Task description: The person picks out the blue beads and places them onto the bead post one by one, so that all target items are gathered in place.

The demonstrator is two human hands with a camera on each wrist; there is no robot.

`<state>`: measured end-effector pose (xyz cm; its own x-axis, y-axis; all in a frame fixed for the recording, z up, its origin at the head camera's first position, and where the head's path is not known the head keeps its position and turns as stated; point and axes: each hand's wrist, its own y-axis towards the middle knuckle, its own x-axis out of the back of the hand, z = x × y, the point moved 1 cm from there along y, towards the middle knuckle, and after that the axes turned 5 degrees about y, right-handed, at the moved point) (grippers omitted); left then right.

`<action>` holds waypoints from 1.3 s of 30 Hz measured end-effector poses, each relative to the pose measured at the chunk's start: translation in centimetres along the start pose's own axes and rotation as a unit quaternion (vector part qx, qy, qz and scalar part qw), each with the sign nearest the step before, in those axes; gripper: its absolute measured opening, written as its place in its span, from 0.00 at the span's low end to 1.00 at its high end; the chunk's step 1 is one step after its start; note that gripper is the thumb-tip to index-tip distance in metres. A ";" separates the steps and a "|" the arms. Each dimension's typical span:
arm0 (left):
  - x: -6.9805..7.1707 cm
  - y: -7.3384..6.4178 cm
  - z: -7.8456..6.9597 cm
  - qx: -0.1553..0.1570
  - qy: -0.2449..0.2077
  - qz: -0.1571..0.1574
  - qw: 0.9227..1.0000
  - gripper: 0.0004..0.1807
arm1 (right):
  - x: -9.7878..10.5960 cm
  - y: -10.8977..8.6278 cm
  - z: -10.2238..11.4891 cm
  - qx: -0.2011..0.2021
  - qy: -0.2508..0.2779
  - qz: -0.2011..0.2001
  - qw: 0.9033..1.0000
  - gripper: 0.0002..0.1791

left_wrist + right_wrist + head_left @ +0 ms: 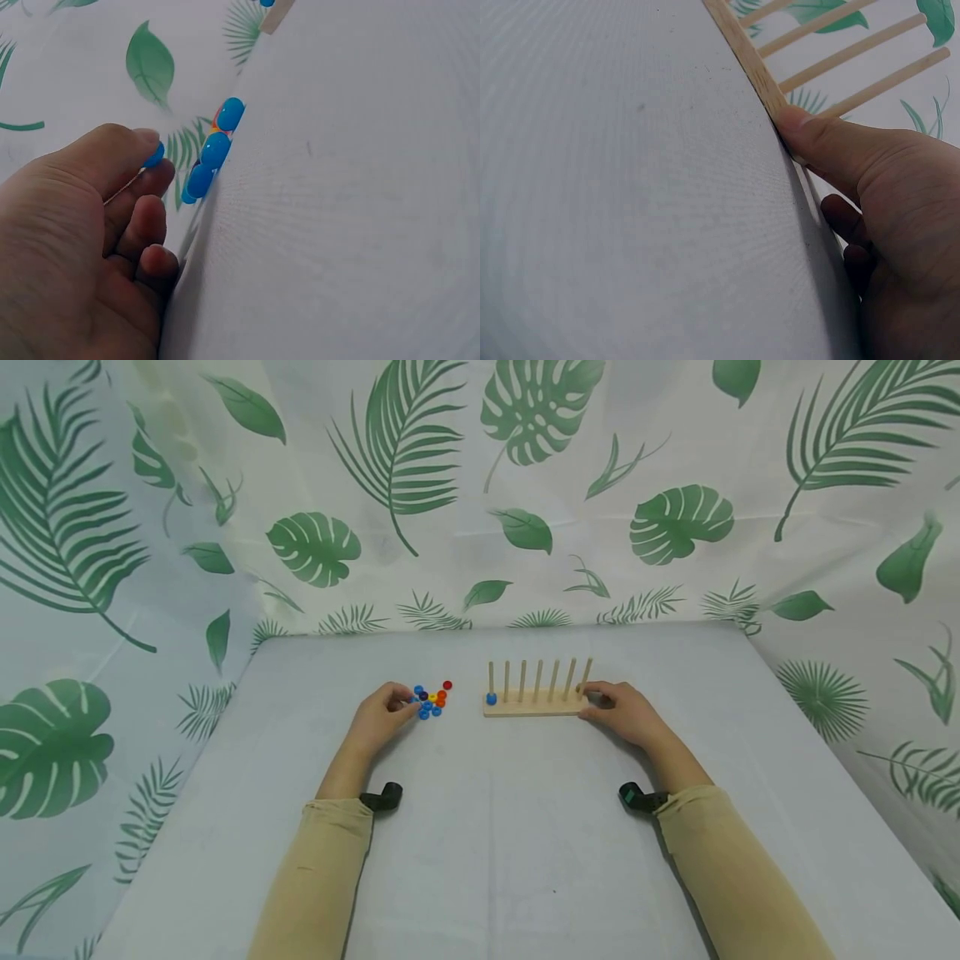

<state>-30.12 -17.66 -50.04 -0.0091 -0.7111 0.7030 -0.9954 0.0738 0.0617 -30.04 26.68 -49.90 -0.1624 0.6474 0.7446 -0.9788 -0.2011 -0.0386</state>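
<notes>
My left hand (377, 720) pinches a blue bead (155, 155) between thumb and forefinger, beside a small pile of loose beads. Blue beads (214, 151) make up the near side of that pile; a red bead (447, 685), orange ones (441, 696) and a dark one lie there too. To the right stands a wooden peg rack (531, 711) with several upright pegs. One blue bead (491, 699) sits at the foot of its leftmost peg. My right hand (626, 717) grips the right end of the rack's base, thumb on the near edge.
Everything lies on a table (487, 827) under a pale cloth. Leaf-patterned sheeting (450, 527) hangs behind and at both sides. A black wrist device (384, 797) is strapped on each forearm, by the tan sleeves.
</notes>
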 end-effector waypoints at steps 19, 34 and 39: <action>0.1 0.1 -0.6 0.010 -0.027 0.002 1.000 0.15 | 0.0 0.1 0.0 0.004 0.005 0.000 1.000 0.32; 0.1 0.7 -4.9 -0.044 -0.084 0.014 0.995 0.17 | 0.0 0.2 -0.4 0.008 0.006 0.000 1.000 0.31; -0.2 1.3 -6.4 -0.066 -0.051 0.027 0.996 0.21 | 0.0 0.2 -0.5 0.010 0.004 -0.001 1.000 0.31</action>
<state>-30.78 -12.93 -45.55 -0.0781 -0.7705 0.6327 -0.9720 0.1998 0.1233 -30.26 27.03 -50.29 -0.1611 0.6540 0.7392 -0.9764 -0.2146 -0.0229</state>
